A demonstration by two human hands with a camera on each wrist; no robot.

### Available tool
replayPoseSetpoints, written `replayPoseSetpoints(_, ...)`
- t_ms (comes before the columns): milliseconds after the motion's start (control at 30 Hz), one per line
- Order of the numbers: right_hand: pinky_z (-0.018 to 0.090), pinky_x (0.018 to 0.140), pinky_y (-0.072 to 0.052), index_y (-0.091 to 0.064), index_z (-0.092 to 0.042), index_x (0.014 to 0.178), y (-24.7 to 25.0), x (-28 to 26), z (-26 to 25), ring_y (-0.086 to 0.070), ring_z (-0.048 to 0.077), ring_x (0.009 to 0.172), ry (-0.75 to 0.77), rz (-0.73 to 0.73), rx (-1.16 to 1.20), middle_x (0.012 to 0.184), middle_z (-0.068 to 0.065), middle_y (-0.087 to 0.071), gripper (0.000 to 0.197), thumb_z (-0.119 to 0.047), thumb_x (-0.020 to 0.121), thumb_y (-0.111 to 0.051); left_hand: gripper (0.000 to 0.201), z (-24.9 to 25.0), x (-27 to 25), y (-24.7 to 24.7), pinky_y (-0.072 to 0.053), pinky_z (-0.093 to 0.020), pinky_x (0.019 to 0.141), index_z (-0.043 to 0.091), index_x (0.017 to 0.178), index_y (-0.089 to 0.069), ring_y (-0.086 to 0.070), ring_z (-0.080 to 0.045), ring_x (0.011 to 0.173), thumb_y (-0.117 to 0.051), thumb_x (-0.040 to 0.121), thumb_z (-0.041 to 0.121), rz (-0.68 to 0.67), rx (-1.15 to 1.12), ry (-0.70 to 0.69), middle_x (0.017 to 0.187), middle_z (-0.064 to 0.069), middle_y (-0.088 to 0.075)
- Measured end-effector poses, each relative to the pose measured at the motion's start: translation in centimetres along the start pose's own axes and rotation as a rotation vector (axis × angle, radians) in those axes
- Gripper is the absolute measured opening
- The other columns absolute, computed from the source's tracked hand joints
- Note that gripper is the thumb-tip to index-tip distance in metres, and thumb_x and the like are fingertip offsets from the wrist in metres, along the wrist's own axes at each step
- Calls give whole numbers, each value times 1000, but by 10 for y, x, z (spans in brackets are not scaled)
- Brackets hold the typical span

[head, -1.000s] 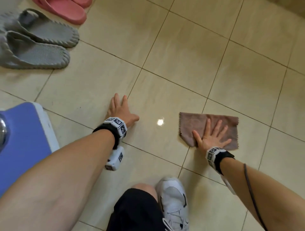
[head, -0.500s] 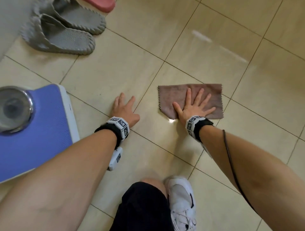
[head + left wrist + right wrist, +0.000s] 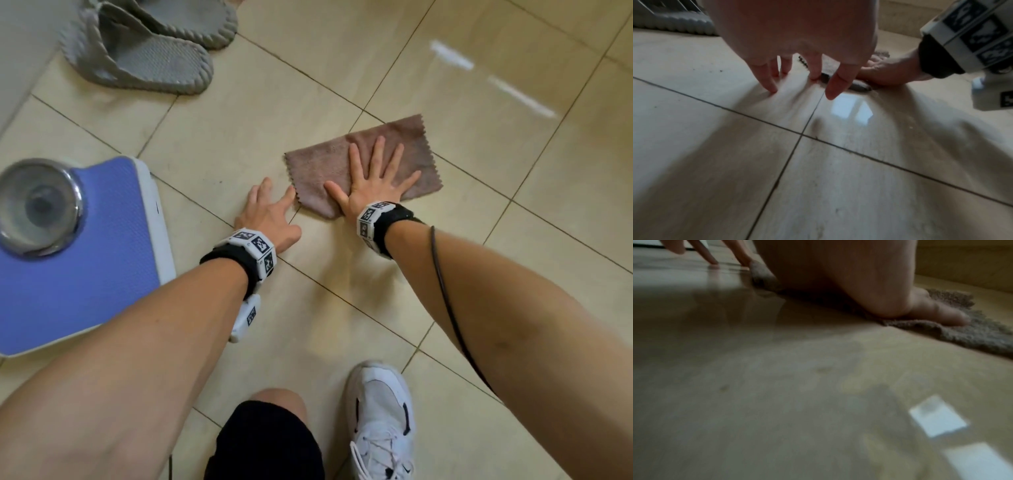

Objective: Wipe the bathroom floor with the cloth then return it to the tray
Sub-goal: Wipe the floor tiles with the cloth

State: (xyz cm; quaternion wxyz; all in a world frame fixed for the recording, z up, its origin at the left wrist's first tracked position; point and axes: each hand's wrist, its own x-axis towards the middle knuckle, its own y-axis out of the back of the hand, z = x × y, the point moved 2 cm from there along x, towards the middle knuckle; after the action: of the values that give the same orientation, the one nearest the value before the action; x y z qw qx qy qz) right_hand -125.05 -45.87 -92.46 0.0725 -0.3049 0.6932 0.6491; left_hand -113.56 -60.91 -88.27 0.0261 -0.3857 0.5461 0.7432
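Observation:
A folded brown cloth (image 3: pixel 318 171) lies flat on the beige tiled floor (image 3: pixel 342 308). My right hand (image 3: pixel 373 178) presses down on it with fingers spread and straight; the same cloth (image 3: pixel 972 331) shows under the palm in the right wrist view. My left hand (image 3: pixel 270 212) rests on the floor just left of the cloth, fingers straight, fingertips (image 3: pixel 768 84) on the tile and its index tip at the cloth's edge (image 3: pixel 830 66). No tray is in view.
A blue and white bathroom scale (image 3: pixel 78 246) lies on the floor at the left. Grey slippers (image 3: pixel 144 51) sit at the upper left. My knee and white shoe (image 3: pixel 383 421) are at the bottom. A wall edge (image 3: pixel 20 51) is far left.
My right hand has slid the cloth leftward across the tiles until it sits right beside my left hand. The left hand has stayed planted on the floor.

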Motion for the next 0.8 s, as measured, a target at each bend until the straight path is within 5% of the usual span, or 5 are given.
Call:
replayPoseSetpoints(167, 79, 102, 7, 13, -39, 151, -20, -38, 23, 28, 41, 142, -4, -13, -6, 159, 5, 26, 88, -85, 80, -9, 96, 1, -19, -15, -12, -42, 119, 36, 156, -11, 10, -21, 150, -62, 74, 26, -5, -151, -10, 164, -1, 14)
replayPoseSetpoints(600, 75, 106, 4, 19, -35, 151, -113, -235, 136, 32, 36, 141, -351, -108, 104, 156, 6, 33, 90, -84, 80, -8, 107, -31, -114, -80, -15, -44, 118, 34, 156, -3, 11, -30, 150, -71, 74, 30, 22, -130, 46, 162, -10, 18)
replayPoseSetpoints(800, 76, 106, 4, 21, -33, 150, -122, -249, 128, 32, 38, 141, -372, -98, 110, 156, 7, 34, 87, -81, 83, -9, 109, -48, -124, -87, -16, -44, 117, 33, 156, -2, 10, -32, 149, -74, 74, 37, 37, -110, 49, 162, -11, 19)
